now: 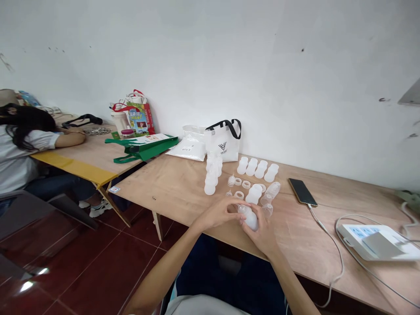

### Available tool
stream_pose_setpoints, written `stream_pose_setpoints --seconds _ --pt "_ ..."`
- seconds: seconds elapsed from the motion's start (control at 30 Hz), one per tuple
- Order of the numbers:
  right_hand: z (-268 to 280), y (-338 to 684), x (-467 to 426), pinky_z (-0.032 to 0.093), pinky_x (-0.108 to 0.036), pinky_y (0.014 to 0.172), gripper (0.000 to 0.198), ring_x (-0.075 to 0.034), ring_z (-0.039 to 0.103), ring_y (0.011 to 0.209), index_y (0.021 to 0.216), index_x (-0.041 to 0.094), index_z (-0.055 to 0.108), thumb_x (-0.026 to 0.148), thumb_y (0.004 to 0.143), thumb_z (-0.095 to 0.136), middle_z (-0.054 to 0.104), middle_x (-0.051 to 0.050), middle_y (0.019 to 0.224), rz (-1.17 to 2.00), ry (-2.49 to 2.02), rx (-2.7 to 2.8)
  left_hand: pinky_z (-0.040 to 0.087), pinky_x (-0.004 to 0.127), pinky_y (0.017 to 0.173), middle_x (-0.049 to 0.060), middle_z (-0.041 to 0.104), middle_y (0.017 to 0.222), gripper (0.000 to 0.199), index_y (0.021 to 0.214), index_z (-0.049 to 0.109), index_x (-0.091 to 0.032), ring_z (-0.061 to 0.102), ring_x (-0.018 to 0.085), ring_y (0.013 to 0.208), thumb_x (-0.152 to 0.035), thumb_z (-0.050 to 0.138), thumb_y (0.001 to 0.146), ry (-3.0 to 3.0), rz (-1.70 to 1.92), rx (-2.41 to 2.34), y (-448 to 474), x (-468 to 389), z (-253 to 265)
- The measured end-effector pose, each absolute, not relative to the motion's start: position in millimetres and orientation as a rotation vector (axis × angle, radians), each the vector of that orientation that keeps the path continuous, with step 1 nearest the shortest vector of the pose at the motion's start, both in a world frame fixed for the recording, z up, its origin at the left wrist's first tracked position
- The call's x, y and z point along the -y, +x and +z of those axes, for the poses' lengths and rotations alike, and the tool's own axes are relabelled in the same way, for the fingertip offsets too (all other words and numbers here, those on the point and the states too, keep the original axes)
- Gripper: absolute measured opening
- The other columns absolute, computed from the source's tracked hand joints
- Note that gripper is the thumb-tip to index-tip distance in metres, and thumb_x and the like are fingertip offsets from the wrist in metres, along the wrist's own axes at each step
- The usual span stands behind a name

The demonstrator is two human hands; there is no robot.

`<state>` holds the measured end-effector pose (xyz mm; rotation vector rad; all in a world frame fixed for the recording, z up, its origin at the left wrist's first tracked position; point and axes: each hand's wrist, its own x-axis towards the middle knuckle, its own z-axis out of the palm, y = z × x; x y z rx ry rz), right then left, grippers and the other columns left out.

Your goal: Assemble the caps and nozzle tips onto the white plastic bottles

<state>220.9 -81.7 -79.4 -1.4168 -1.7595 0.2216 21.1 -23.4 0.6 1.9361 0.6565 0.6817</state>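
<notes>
Near the table's front edge I hold a small white baby bottle [251, 221], tilted, with a clear part at its top. My right hand [262, 229] is wrapped round the bottle's body. My left hand [226, 211] has its thumb and fingers closed on the clear top end. Just beyond my hands lies another white bottle [253, 194], with clear dome caps [271, 190] to its right. White collar rings [246, 184] and clear teats [231, 180] are spread to the left of it. Further back is a row of white bottles [261, 169]; another group of bottles [211, 179] is at the left.
A white bag with black handles [226, 146] and a plastic packet [188, 146] stand by the wall. On the right are a phone [302, 191] with a cable and a white box [377, 243]. A green bag [147, 148] and a seated person [26, 140] are at the neighbouring table.
</notes>
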Motion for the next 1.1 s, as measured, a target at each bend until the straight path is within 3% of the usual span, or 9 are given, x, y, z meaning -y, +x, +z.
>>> stream_pose_setpoints --seconds 0.17,0.37,0.53,0.7,0.93,1.1 --pt "-80.1 218.2 82.5 0.061 -0.042 0.073 0.046 -0.032 0.075 0.095 0.134 0.024 0.052 0.046 0.094 0.060 0.073 -0.012 0.120 0.150 -1.380 1.838 0.049 0.030 0.088 0.001 0.073 0.116 0.029 0.113 0.073 -0.028 0.064 0.021 0.107 -0.036 0.074 0.085 1.979 0.671 -0.615 17.4 28.0 6.1" --pt "-83.7 219.3 80.3 0.061 -0.040 0.070 0.048 -0.030 0.077 0.090 0.135 0.022 0.053 0.041 0.092 0.062 0.075 -0.012 0.119 -0.041 -1.344 1.911 0.044 0.028 0.066 0.000 0.070 0.084 0.030 0.092 0.069 -0.022 0.064 0.017 0.074 -0.051 0.071 0.085 1.950 0.784 -0.954 29.7 36.3 -3.5" --pt "-87.8 219.2 79.3 0.059 -0.037 0.064 0.047 -0.030 0.078 0.089 0.133 0.019 0.055 0.041 0.092 0.062 0.075 -0.015 0.120 -0.237 -1.367 1.943 0.031 0.028 0.057 -0.003 0.055 0.060 0.042 0.068 0.050 -0.020 0.051 0.015 0.061 -0.055 0.067 0.085 1.997 0.835 -1.138 37.5 37.4 -9.6" --pt "-86.5 218.5 80.8 0.059 -0.038 0.065 0.049 -0.032 0.077 0.089 0.134 0.019 0.055 0.042 0.091 0.062 0.075 -0.015 0.119 -0.219 -1.393 1.929 0.028 0.028 0.054 -0.004 0.049 0.056 0.046 0.066 0.042 -0.021 0.046 0.013 0.057 -0.056 0.067 0.084 1.949 0.803 -1.128 39.6 36.0 -9.4" --pt "-86.5 217.9 82.0 0.061 -0.039 0.066 0.055 -0.031 0.078 0.091 0.139 0.019 0.049 0.039 0.090 0.064 0.073 -0.015 0.125 -0.226 -1.319 1.963 0.030 0.026 0.048 -0.007 0.045 0.051 0.052 0.066 0.037 -0.021 0.055 0.012 0.047 -0.060 0.065 0.084 1.820 0.708 -1.022 35.3 36.0 -7.6" --pt "-87.4 219.9 82.3 0.063 -0.045 0.073 0.069 -0.032 0.077 0.094 0.151 0.021 0.037 0.041 0.092 0.065 0.066 -0.018 0.135 -0.103 -1.334 1.910 0.038 0.025 0.055 -0.004 0.057 0.061 0.047 0.072 0.051 -0.019 0.059 0.013 0.057 -0.062 0.069 0.083 1.799 0.700 -0.940 33.6 30.4 -9.1"
